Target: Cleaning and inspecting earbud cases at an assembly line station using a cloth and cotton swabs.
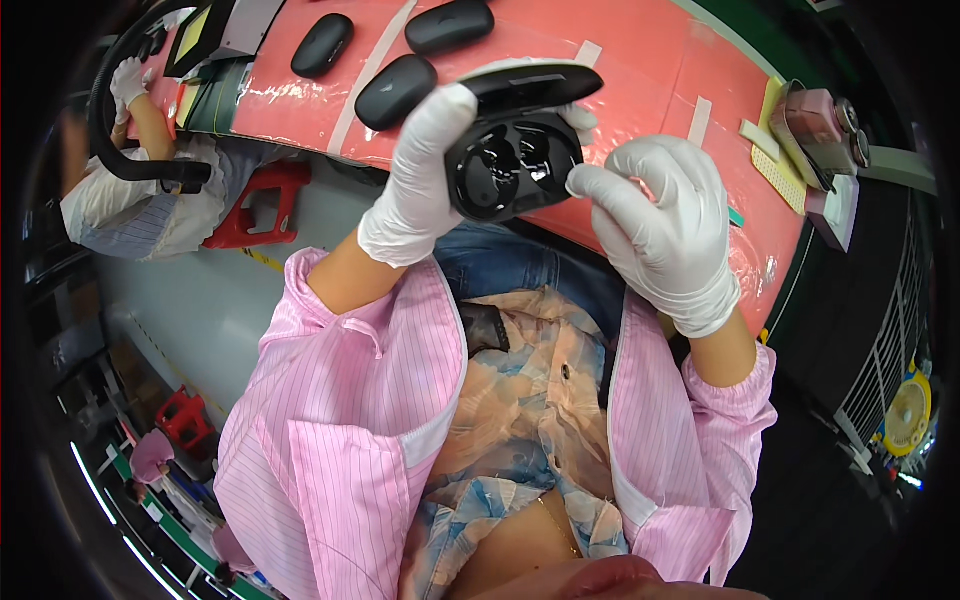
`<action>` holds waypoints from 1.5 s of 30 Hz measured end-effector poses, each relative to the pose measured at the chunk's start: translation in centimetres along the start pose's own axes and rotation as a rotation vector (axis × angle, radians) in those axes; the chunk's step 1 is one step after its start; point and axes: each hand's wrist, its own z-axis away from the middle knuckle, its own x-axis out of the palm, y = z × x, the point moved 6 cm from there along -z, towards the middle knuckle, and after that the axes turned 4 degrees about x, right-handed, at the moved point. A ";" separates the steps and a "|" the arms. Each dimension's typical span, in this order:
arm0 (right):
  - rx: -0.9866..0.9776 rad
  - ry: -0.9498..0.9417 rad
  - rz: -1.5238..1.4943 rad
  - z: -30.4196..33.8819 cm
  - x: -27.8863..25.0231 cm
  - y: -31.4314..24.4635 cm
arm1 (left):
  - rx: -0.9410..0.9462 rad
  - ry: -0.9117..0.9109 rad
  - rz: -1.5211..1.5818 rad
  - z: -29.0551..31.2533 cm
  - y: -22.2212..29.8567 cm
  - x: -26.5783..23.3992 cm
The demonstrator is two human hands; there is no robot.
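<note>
Gloved in white, the left hand (415, 165) is gripping an open black case (515, 165) at the upper centre of the frame, its thumb lying along the left side and its fingertips showing past the hinge on the right. The lid (540, 85) is standing raised toward the top of the frame, and the glossy wells (492, 180) are facing the camera; reflections are obscuring whether anything is sitting in them. Just right of the case, the right hand (668, 215), also gloved, is curling its fingers, one tip reaching toward the case's right rim; whether it is touching there, or pinching anything small, is not showing clearly.

The case is apparently depending on the left hand alone, so smooth gloves slipping on its polished shell could be sending it down to the lap (500, 260). Pressure from the right hand on the rim could be tipping it, and a knock could be swinging the lid onto a fingertip.

Farther out, closed black cases (397, 92) are lying on the red mat (650, 80) toward the upper left; the nearest is sitting close by the left thumb, where a careless swing could be nudging it. A co-worker (150, 210) is sitting at the upper left, well apart.
</note>
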 end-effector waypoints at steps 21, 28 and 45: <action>-0.004 -0.152 -0.009 -1.0 0.7 -1.3 | -0.138 0.080 -0.026 0.3 -1.5 0.6; 0.101 0.062 -0.212 -0.6 -0.6 1.6 | -0.268 0.275 0.119 0.4 -2.2 0.3; 0.086 0.102 -0.199 -1.1 -1.3 3.9 | -0.470 0.315 0.429 0.3 -3.6 2.0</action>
